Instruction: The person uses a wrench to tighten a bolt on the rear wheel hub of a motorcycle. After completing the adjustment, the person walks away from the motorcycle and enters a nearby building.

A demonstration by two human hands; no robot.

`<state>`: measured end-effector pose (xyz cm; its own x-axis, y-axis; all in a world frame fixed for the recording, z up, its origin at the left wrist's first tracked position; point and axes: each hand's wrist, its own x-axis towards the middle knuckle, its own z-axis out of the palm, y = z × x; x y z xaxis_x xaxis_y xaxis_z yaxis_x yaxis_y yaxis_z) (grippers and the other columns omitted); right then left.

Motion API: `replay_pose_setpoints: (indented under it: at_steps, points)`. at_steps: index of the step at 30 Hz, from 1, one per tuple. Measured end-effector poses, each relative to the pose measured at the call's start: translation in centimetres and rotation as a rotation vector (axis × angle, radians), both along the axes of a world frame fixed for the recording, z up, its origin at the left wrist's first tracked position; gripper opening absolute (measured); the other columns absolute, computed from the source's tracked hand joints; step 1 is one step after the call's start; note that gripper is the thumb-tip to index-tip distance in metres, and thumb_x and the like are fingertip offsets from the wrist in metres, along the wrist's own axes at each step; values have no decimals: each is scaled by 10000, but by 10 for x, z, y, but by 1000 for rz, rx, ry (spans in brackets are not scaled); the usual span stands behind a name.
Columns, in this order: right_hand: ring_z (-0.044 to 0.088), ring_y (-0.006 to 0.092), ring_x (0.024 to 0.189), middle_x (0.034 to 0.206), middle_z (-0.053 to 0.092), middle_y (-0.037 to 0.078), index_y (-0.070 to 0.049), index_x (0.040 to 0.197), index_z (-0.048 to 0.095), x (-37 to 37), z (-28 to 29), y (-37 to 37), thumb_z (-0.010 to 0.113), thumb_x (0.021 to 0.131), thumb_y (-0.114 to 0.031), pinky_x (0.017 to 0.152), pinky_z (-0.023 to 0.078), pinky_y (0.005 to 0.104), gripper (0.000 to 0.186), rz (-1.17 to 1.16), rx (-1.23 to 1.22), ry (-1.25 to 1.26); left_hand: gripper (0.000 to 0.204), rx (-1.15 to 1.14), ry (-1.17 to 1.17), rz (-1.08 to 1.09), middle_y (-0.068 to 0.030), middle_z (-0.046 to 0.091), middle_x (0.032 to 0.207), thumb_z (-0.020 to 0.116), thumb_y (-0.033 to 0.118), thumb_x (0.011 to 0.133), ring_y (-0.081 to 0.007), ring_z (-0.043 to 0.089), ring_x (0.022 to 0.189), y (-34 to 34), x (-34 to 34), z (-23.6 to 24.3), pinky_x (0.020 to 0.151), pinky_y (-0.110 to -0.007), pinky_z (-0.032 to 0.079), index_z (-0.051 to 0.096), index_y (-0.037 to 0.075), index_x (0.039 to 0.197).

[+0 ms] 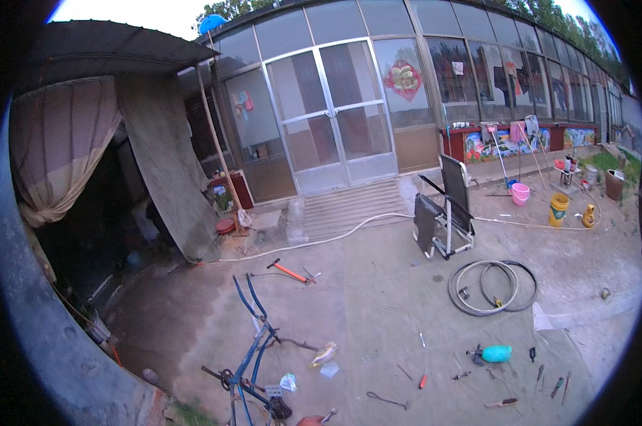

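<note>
At the lower edge, just left of the middle, a small part of a hand shows, apparently my left hand (310, 421). It seems closed around a small metal piece (328, 414) that sticks out to the right; its kind is unclear, and most of the hand is cut off. Left of it stands a dark blue bicycle frame (250, 348) without wheels. By the frame's lower end lies a dark object (281, 407), perhaps a shoe. A crumpled white wrapper (288, 382) is on the ground near the frame. My right hand is out of view.
Rightward lie a red-handled screwdriver (424, 380), a wrench (422, 340), a turquoise bottle (496, 353) and several small tools. Beyond are bicycle tyres (470, 288), a folding chair (454, 206), an orange pump (290, 271) and a long hose (321, 240). Buckets (558, 210) stand far right.
</note>
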<state>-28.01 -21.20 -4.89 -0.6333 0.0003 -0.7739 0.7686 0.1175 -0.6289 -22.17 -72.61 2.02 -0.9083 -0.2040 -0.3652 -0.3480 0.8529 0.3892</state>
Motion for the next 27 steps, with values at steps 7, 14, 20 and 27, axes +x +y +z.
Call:
replay_pose_setpoints:
  at_steps: [7, 14, 20, 27]
  points:
    - [700, 304, 751, 962, 659, 184, 74, 1145, 519, 38, -51, 32, 597, 938, -165, 611, 588, 386, 325, -105, -51, 22, 396, 316, -170, 331, -140, 707, 920, 602, 160, 847, -229, 704, 728, 8, -3, -12, 687, -342, 560, 609, 20, 1217]
    - [681, 275, 711, 954, 645, 169, 50, 1161, 475, 65, -49, 38, 647, 908, -206, 573, 559, 351, 399, -215, -42, -30, 449, 586, -172, 485, -171, 709, 963, 561, 39, 875, -226, 717, 736, -3, 9, -31, 585, -325, 547, 486, -23, 1313]
    - [696, 249, 756, 992, 665, 149, 16, 1194, 507, 88, -37, 43, 643, 926, -241, 622, 569, 350, 395, -211, 24, -64, 439, 618, -227, 513, -188, 700, 923, 530, 16, 890, -223, 689, 653, 9, 10, -29, 537, -320, 516, 468, -20, 1323]
    - [672, 203, 716, 936, 656, 124, 44, 1129, 550, 94, -24, 34, 651, 910, -242, 583, 535, 306, 374, -253, 57, -71, 426, 600, -276, 502, -196, 680, 938, 475, -3, 894, -218, 668, 645, 16, 1, -22, 572, -325, 513, 461, -38, 1318]
